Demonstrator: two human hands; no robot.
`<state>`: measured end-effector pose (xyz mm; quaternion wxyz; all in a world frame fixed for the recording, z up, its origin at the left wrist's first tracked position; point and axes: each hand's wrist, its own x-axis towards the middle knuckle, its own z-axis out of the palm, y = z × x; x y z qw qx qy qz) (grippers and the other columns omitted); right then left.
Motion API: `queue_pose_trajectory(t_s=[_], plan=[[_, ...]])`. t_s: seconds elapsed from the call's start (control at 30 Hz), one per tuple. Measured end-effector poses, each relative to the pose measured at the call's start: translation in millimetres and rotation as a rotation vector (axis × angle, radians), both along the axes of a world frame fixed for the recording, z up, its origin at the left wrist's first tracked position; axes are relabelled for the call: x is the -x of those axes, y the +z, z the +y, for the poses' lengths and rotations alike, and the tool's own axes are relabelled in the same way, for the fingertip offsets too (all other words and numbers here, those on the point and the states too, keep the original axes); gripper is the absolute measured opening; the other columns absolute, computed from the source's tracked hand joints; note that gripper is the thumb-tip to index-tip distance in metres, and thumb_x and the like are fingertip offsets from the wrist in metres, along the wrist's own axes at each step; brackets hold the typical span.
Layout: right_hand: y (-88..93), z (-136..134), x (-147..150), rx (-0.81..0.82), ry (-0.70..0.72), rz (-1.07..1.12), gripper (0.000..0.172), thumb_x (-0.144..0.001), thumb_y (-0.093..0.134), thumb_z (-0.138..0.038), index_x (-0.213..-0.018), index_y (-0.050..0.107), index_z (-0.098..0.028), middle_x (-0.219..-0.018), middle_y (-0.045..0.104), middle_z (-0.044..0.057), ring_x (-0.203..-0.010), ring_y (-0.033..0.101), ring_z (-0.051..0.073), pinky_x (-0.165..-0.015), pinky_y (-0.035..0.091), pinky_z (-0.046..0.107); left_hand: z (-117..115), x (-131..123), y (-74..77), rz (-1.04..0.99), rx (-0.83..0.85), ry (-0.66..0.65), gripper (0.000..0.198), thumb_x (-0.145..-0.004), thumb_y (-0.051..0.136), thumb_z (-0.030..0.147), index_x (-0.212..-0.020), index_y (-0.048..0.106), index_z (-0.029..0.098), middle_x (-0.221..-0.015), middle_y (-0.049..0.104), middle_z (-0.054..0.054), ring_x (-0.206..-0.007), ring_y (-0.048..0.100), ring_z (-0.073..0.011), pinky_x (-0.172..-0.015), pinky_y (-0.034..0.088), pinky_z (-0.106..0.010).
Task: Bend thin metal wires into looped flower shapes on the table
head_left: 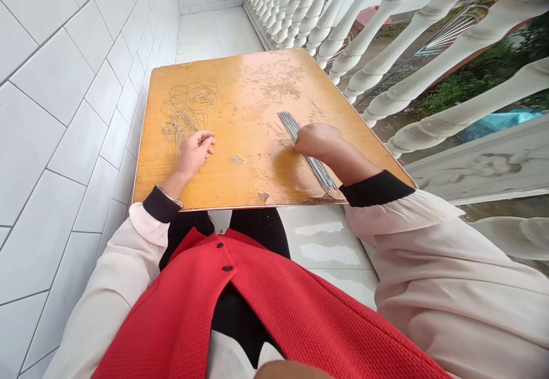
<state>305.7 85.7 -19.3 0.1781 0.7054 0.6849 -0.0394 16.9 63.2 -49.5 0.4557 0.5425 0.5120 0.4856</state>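
Observation:
A bundle of thin grey rods (317, 168) lies slantwise on the right half of the wooden table (253, 184). Over its middle is my right hand (318, 140), fingers curled in and their tips hidden; whether it grips any rods cannot be made out. My left hand (197, 151) is pinched at the left side of the table, beside a loose pile of thin wires (180, 127). What the pinch holds is too small to make out. Behind that pile sits a tangle of curled wire (195, 96).
A white tiled wall (86, 110) runs along the left. White balusters (377, 64) stand beyond the table's right edge. Short bits of wire (234, 113) and a small rough patch (237, 160) show mid-table. My red garment (274, 293) is close to the near edge.

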Motion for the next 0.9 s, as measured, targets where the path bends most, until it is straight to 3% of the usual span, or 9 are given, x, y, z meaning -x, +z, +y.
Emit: queue_pose_trajectory(t_s=[0.17, 0.27, 0.37, 0.47, 0.57, 0.67, 0.8, 0.9], plan=[[2.7, 0.6, -4.3, 0.027, 0.024, 0.009, 0.027, -0.086, 0.057, -0.019, -0.099, 0.074, -0.003, -0.108, 0.072, 0.027, -0.101, 0.068, 0.033, -0.065, 0.041, 0.032, 0.8, -1.9, -1.0, 0.046, -0.011, -0.031, 0.018, -0.092, 0.053, 0.001, -0.093, 0.065, 0.014, -0.076, 0.066, 0.004, -0.050, 0.059, 0.0001, -0.046, 0.041, -0.011], [-3.1, -1.2, -7.3, 0.054, 0.033, 0.052, 0.022, -0.085, 0.057, -0.020, -0.089, 0.075, -0.009, -0.097, 0.075, 0.019, -0.091, 0.068, 0.027, -0.066, 0.043, 0.030, 2.0, -1.8, -2.2, 0.069, -0.031, -0.036, 0.017, -0.091, 0.054, 0.002, -0.093, 0.065, 0.014, -0.077, 0.067, 0.003, -0.051, 0.059, -0.0003, -0.046, 0.041, -0.011], [-12.3, -15.7, -0.9, 0.020, 0.111, 0.222, 0.018, -0.082, 0.056, -0.017, -0.083, 0.074, -0.016, -0.088, 0.076, 0.010, -0.086, 0.068, 0.023, -0.072, 0.047, 0.029, 3.6, -1.0, -2.9, 0.086, -0.057, -0.048, 0.016, -0.091, 0.054, 0.003, -0.093, 0.065, 0.015, -0.079, 0.068, 0.002, -0.053, 0.060, -0.0011, -0.047, 0.042, -0.011], [-18.9, -39.3, 14.5, -0.040, 0.202, 0.351, 0.021, -0.081, 0.055, -0.018, -0.085, 0.075, -0.018, -0.092, 0.077, 0.008, -0.087, 0.069, 0.023, -0.075, 0.048, 0.030, 7.0, 0.0, -5.0, 0.111, -0.069, -0.059, 0.017, -0.091, 0.054, 0.004, -0.094, 0.066, 0.015, -0.080, 0.069, 0.002, -0.053, 0.060, -0.0016, -0.047, 0.041, -0.012], [-18.4, -61.6, 28.3, -0.136, 0.222, 0.345, 0.028, -0.082, 0.053, -0.019, -0.100, 0.075, -0.016, -0.107, 0.075, 0.013, -0.097, 0.069, 0.026, -0.080, 0.049, 0.033, 11.0, 0.5, -9.6, 0.146, -0.090, -0.062, 0.017, -0.091, 0.053, 0.006, -0.094, 0.066, 0.017, -0.080, 0.069, 0.001, -0.054, 0.060, -0.0028, -0.049, 0.042, -0.014], [-14.4, -77.4, 34.4, -0.179, 0.227, 0.274, 0.036, -0.087, 0.051, -0.024, -0.115, 0.072, -0.013, -0.120, 0.070, 0.018, -0.104, 0.067, 0.030, -0.084, 0.049, 0.037, 11.5, -0.7, -14.9, 0.286, -0.210, -0.097, 0.017, -0.091, 0.054, 0.009, -0.095, 0.067, 0.019, -0.088, 0.072, -0.001, -0.061, 0.062, -0.0054, -0.060, 0.048, -0.018], [-11.3, -87.8, 39.0, -0.115, 0.253, 0.080, 0.038, -0.093, 0.039, -0.014, -0.107, 0.074, -0.008, -0.115, 0.070, 0.023, -0.100, 0.068, 0.035, -0.075, 0.047, 0.039, 5.2, -4.9, -17.5, 0.614, -0.430, -0.224, 0.017, -0.090, 0.058, 0.014, -0.100, 0.071, 0.018, -0.104, 0.074, -0.006, -0.089, 0.068, -0.0146, -0.086, 0.051, -0.027], [-9.1, -85.4, 44.8, -0.059, 0.267, 0.011, 0.036, -0.089, 0.042, -0.007, -0.106, 0.074, -0.003, -0.110, 0.070, 0.028, -0.092, 0.069, 0.035, -0.072, 0.045, 0.038, 0.4, -8.7, -15.3, 0.806, -0.467, -0.315, 0.025, -0.093, 0.056, 0.017, -0.114, 0.070, 0.016, -0.115, 0.072, -0.011, -0.103, 0.067, -0.0204, -0.094, 0.049, -0.032]])
